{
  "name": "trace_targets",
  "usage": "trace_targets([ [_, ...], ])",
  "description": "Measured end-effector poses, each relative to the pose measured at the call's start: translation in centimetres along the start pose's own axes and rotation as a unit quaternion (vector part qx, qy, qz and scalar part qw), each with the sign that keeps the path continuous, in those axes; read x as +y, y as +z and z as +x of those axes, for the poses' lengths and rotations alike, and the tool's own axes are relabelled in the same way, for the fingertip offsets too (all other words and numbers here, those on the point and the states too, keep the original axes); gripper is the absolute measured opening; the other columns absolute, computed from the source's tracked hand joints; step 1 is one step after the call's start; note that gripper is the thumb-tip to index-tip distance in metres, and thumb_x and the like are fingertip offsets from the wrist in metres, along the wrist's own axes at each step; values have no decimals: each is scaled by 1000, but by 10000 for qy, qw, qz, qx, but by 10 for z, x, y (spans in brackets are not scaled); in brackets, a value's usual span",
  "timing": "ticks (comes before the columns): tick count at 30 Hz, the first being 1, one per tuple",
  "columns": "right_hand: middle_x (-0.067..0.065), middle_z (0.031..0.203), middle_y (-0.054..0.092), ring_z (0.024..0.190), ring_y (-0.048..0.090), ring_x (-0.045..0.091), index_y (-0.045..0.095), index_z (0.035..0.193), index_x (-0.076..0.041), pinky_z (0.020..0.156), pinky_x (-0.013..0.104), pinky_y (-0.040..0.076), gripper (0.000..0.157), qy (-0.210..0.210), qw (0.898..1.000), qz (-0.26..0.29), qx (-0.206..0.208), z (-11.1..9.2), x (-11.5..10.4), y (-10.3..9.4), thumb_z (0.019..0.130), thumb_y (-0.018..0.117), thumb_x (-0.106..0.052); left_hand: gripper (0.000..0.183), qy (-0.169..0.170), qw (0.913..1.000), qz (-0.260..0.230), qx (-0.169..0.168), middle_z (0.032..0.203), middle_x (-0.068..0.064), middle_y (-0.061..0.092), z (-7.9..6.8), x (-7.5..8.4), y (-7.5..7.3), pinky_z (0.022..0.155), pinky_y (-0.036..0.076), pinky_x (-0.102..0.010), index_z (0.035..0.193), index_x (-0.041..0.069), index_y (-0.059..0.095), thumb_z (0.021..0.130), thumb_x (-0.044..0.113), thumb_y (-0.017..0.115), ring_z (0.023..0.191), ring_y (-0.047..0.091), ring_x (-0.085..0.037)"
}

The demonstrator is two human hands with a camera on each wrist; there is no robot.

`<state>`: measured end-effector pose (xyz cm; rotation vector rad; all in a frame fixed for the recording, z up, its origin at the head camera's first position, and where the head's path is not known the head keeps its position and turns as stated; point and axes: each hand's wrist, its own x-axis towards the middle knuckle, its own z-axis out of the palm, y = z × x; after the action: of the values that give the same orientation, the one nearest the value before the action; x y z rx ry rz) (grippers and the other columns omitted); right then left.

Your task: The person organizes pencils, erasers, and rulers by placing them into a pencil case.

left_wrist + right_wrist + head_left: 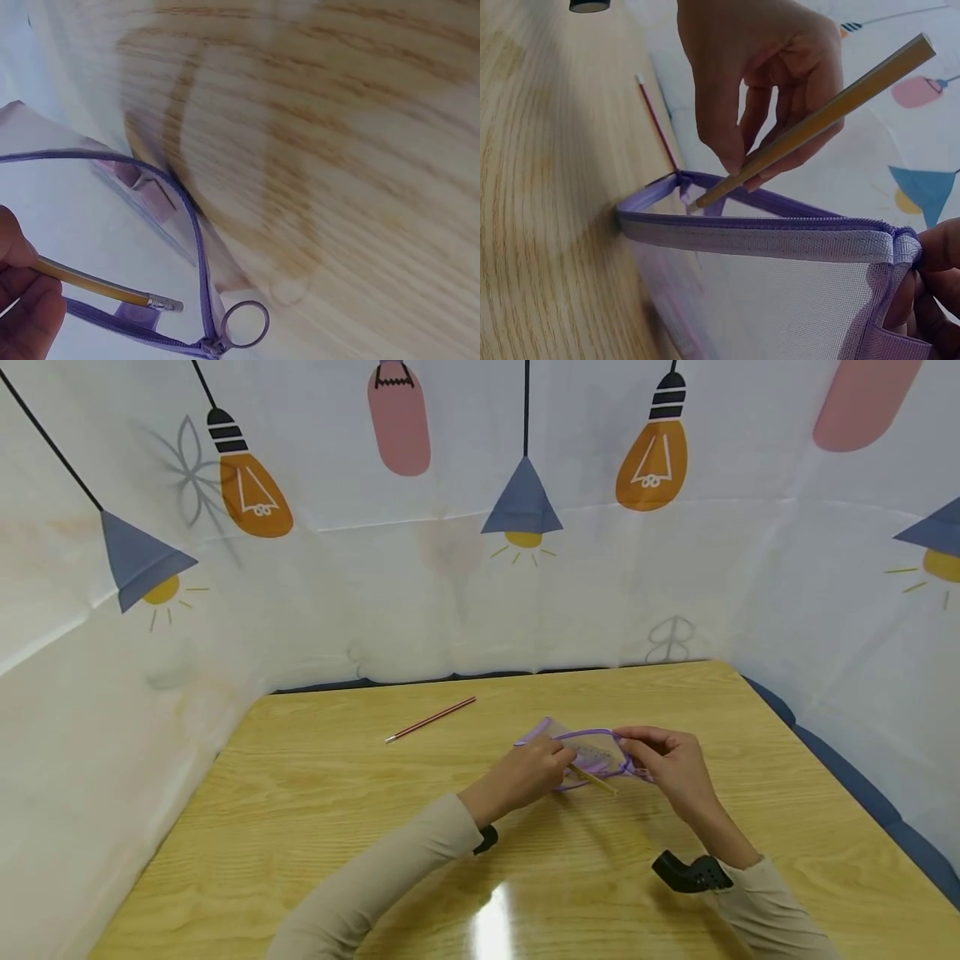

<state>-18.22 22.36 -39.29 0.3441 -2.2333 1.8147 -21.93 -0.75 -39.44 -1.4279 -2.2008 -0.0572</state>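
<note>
A yellow pencil [596, 779] is pinched between the thumb and fingers of my left hand [525, 777]. In the left wrist view the pencil [97, 285] shows its metal band and eraser end. It slants over the unzipped mouth of a purple-edged mesh pouch [780, 247], and the right wrist view shows its lower end within the opening. My right hand [671, 768] pinches the pouch at the zipper's corner, with the mouth spread apart. Near that corner hangs a round zipper pull [244, 324]. Part of the pouch is hidden behind my left hand in the head view.
A red pencil [431, 720] with a pale end lies on the wooden table [300, 827], left of the pouch and farther back. White curtains [450, 585] printed with lamps and bulbs surround the table's back and sides. Dark wrist mounts [690, 872] sit at the sleeves.
</note>
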Motion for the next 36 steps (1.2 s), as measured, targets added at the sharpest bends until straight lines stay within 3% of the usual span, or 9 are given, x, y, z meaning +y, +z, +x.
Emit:
trace_targets([
  [9, -3, 91, 70, 70, 63, 12, 68, 110, 10, 57, 23, 52, 25, 4, 9999, -7, -121, 2, 0, 0, 95, 63, -10, 6, -193, 9973, 629, -331, 83, -2, 65, 4, 3, 2, 61, 48, -16, 94, 7, 62, 94, 12, 65, 73, 61, -11],
  [13, -4, 92, 70, 74, 66, 13, 67, 110, 12, 61, 23, 53, 26, 35, 9998, 51, -188, 1, -1, 0, 95, 62, -9, 11, -379, 9965, 553, -495, 87, -4, 67, 5, 4, 2, 63, 50, -17, 99, 6, 63, 92, 13, 68, 76, 63, -12],
  [18, -3, 90, 70, 71, 64, 12, 67, 110, 12, 56, 24, 52, 26, 95, 9997, 38, -229, 0, -2, -1, 95, 62, -9, 12, -509, 9954, 516, -621, 88, -4, 67, 6, 4, 5, 63, 50, -17, 100, 6, 63, 91, 11, 69, 77, 63, -13],
  [25, -2, 88, 70, 67, 62, 11, 67, 110, 12, 51, 25, 49, 26, 104, 9996, 21, -276, 1, -4, -2, 96, 62, -9, 11, -626, 9953, 480, -571, 88, -5, 67, 9, 5, 11, 58, 49, -18, 100, 6, 62, 91, 9, 68, 73, 63, -14],
  [36, -4, 89, 71, 62, 59, 11, 66, 110, 12, 49, 26, 48, 27, 215, 9992, -3, -332, -2, -3, -3, 96, 62, -10, 5, -828, 9906, 741, -801, 86, -4, 68, 14, 12, 15, 54, 50, -17, 98, 6, 63, 94, 9, 64, 67, 63, -11],
])
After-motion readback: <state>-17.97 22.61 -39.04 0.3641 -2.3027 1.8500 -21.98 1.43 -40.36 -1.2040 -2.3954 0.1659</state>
